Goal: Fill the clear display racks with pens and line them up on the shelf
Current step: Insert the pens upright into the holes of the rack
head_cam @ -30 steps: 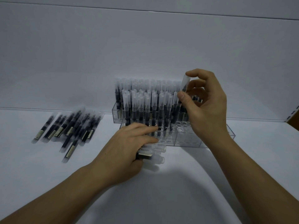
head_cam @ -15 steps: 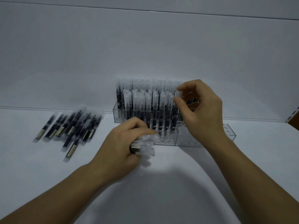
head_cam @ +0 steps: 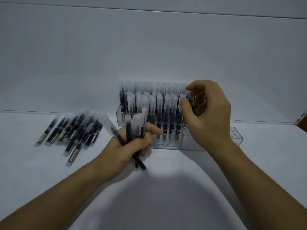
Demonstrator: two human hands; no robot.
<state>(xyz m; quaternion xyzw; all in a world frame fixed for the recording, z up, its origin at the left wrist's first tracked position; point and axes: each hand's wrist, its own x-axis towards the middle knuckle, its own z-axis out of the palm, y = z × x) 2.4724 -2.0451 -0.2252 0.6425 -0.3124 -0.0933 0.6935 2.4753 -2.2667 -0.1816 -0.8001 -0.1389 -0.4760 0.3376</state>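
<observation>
In front of rack [head_cam: 235, 138], grips upright pen bundle [head_cam: 131, 128] in left hand [head_cam: 132, 146], pinches one pen [head_cam: 182, 97] with right hand [head_cam: 209, 117], nearer the empty holes [head_cam: 233, 131].

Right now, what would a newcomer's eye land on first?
The clear plastic display rack at centre back stands out, crowded with upright black pens with frosted caps, its right end unfilled. In front, the left hand grips a fanned bunch of the same pens, while the right hand pinches one pen at the filled rows' right edge. A loose heap of pens lies on the white shelf at left.
</observation>
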